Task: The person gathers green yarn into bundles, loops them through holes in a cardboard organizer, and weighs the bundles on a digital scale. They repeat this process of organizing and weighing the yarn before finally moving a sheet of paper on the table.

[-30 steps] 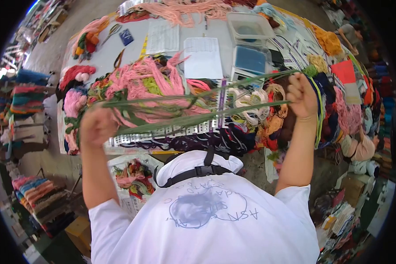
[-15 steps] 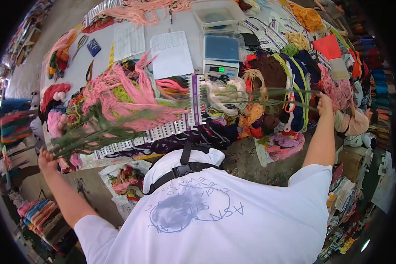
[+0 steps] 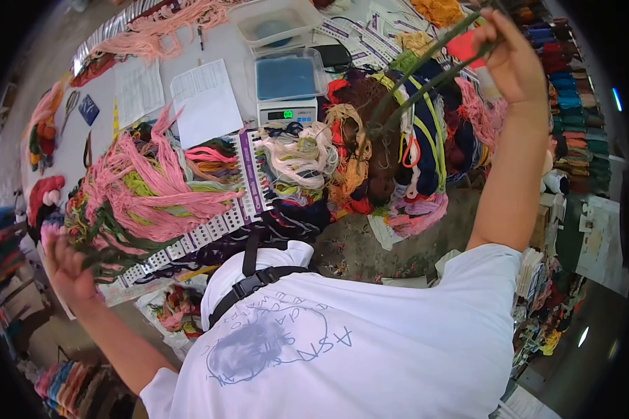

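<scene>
My right hand [image 3: 514, 63] is raised at the upper right, its fingers closed on a dark green yarn skein [image 3: 433, 85]. The strands slant down from it to the brown and tan yarn in the pile. At the left table edge my left hand [image 3: 70, 274] is slightly blurred, fingers spread, beside dark green strands [image 3: 119, 237] on the heap. Pink yarn [image 3: 147, 185] covers much of that heap. A white punched card strip with a purple band [image 3: 253, 171] lies between it and the cream yarn [image 3: 297, 157].
A digital scale [image 3: 286, 114] bears a clear tub [image 3: 319, 73] at the back. Printed sheets [image 3: 206, 105], scissors [image 3: 70, 105] and a blue packet [image 3: 88, 109] lie on the table. Bagged yarn [image 3: 175, 307] sits below the front edge. Stacked coloured yarn [image 3: 573, 105] stands at right.
My right hand has risen with the green skein, whose strands now slant downward. My left hand's fingers have spread, and the green strands no longer stretch between both hands. The view has shifted.
</scene>
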`<state>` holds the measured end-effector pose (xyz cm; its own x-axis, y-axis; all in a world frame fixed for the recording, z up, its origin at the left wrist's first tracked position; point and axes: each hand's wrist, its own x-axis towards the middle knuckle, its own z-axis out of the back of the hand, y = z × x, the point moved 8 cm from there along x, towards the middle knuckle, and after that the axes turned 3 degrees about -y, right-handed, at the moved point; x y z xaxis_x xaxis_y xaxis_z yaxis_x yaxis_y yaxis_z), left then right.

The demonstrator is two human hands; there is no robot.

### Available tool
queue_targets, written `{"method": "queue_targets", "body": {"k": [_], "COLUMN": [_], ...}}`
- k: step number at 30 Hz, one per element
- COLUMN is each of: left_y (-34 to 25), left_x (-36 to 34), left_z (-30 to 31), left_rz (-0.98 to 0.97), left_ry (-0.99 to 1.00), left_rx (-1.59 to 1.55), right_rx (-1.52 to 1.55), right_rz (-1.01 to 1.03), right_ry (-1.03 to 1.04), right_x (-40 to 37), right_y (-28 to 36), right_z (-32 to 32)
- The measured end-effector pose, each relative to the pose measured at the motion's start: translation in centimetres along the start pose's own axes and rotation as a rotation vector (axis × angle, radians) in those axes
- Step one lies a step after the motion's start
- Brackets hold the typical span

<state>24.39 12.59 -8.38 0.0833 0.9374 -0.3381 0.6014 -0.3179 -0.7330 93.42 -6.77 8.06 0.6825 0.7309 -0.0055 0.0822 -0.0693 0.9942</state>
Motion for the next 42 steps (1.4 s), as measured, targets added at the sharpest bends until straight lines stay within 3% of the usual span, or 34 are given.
{"method": "queue_targets", "body": {"k": [1, 3, 6, 9, 11, 12, 13, 16, 17, 19, 23, 26, 28, 32, 34, 36, 42], "left_y": [2.4, 7.0, 10.2, 11.4, 11.7, 12.2, 12.8, 14.6, 15.1, 15.7, 15.9, 15.5, 15.8, 17.2, 17.7, 17.7, 18.6], "left_x": [-0.7, -2.7, -5.3, -6.3, -6.1, -6.2, -6.2, -6.0, -6.0, -6.2, -6.2, -6.1, -5.8, -5.1, -4.5, -4.3, -4.2], "left_z": [-1.8, -7.2, -12.5, -14.2, -13.8, -13.9, -13.5, -11.0, -10.2, -8.9, -6.9, -6.2, -5.6, -4.5, -4.4, -4.9, -6.1], "left_rz": [0.030, 0.172, 0.152, 0.047, 0.084, 0.133, 0.198, 0.276, 0.290, 0.295, 0.287, 0.266, 0.267, 0.238, 0.232, 0.093, 0.125], "left_ry": [0.002, 0.294, 0.320, 0.084, 0.163, 0.247, 0.250, 0.144, 0.113, 0.018, -0.063, -0.117, -0.120, -0.240, -0.145, -0.104, -0.053], "left_rx": [0.036, -0.091, -0.015, 0.009, -0.011, -0.030, -0.052, -0.058, -0.068, -0.060, -0.039, -0.002, 0.028, 0.180, 0.247, 0.364, 0.412], "right_rx": [-0.010, 0.045, 0.149, 0.152, 0.089, 0.049, -0.081, -0.504, -0.653, -0.331, 0.335, 0.424, 0.474, 0.336, 0.252, 0.195, 0.210], "right_rz": [0.071, 0.199, 0.282, 0.347, 0.273, 0.231, 0.246, 0.326, 0.248, -0.281, -0.731, -0.989, -0.962, -0.887, -0.908, -0.848, -0.868], "right_ry": [0.009, -0.021, -0.064, 0.085, 0.107, 0.178, 0.117, 0.072, 0.023, 0.004, -0.366, -0.591, -0.650, -0.565, -0.527, -0.511, -0.488], "right_x": [-1.0, -1.2, -1.3, 0.2, 1.5, 3.1, 4.9, 9.6, 11.1, 9.7, 4.7, -1.1, -3.1, -3.0, -2.7, -2.2, -1.4], "right_y": [2.3, 5.5, 7.3, 6.7, 4.0, 1.6, -1.5, -14.5, -20.1, -31.1, -51.9, -54.7, -52.8, -53.0, -53.0, -53.3, -53.9], "right_z": [-3.3, -6.8, -10.8, -13.2, -14.1, -14.3, -13.6, -11.3, -9.6, -7.8, -1.2, 0.5, 0.4, 1.9, 2.4, 2.5, 1.4]}}
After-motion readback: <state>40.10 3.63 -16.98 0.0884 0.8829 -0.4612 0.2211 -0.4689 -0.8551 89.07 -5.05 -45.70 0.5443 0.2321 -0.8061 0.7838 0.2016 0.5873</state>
